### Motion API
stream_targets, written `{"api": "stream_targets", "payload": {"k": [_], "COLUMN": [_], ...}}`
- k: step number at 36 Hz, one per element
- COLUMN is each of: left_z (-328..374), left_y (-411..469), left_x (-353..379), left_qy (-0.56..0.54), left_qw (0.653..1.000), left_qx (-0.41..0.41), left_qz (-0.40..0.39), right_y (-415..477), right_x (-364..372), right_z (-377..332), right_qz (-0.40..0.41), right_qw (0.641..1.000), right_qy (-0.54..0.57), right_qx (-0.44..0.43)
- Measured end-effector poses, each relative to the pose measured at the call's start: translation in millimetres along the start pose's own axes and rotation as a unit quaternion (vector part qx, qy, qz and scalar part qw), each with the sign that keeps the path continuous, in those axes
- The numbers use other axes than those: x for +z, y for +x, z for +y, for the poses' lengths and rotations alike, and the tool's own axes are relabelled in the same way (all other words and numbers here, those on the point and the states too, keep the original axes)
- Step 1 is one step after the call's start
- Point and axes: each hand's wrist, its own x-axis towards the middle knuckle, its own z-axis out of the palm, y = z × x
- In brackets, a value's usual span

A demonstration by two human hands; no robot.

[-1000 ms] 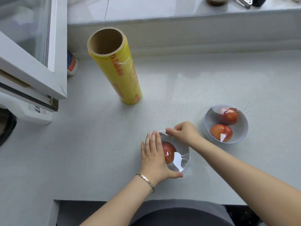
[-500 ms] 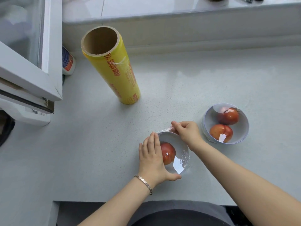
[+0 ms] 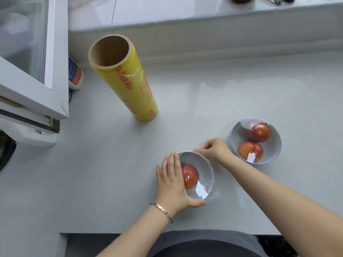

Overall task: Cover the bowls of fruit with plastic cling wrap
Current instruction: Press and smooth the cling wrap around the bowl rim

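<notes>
A small white bowl (image 3: 201, 163) with one red fruit (image 3: 190, 176) sits near the counter's front edge, with clear cling wrap (image 3: 207, 185) stretched over it. My left hand (image 3: 172, 182) lies flat against the bowl's left side, fingers straight, thumb under the near rim. My right hand (image 3: 214, 150) pinches the wrap at the bowl's far rim. A second bowl (image 3: 278, 143) to the right holds two red fruits under shiny film. The yellow cling wrap roll (image 3: 128, 80) stands upright at the back left.
A white open window frame (image 3: 53, 71) juts over the counter at the left, with a small white bottle (image 3: 75, 74) behind it. A raised ledge (image 3: 204, 17) runs along the back. The pale counter (image 3: 241, 93) stretches between roll and bowls.
My right hand has slid a little along the far rim of the near bowl, still pinching the wrap. My left hand has stayed flat against the bowl.
</notes>
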Motion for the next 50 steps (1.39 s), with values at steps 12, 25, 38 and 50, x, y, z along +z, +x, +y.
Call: {"api": "stream_targets", "payload": {"k": [12,25,38,50], "left_z": [6,-16,-24,-23], "left_y": [-4,-3,9,9], "left_x": [1,-22,-31,-31], "left_qy": [-0.07,-0.022,0.01,0.004], "left_qw": [0.995,0.999,0.993,0.994], "left_qx": [-0.06,0.001,0.05,0.048], "left_qz": [-0.027,-0.041,-0.104,-0.097], "right_y": [-41,-33,-27,-33], "right_x": [23,24,17,12], "right_z": [16,29,36,41], "right_qz": [0.008,-0.096,-0.223,-0.253], "right_qw": [0.978,0.984,0.922,0.926], "right_qy": [0.028,0.14,0.282,0.243], "right_qx": [-0.207,-0.051,0.141,0.142]}}
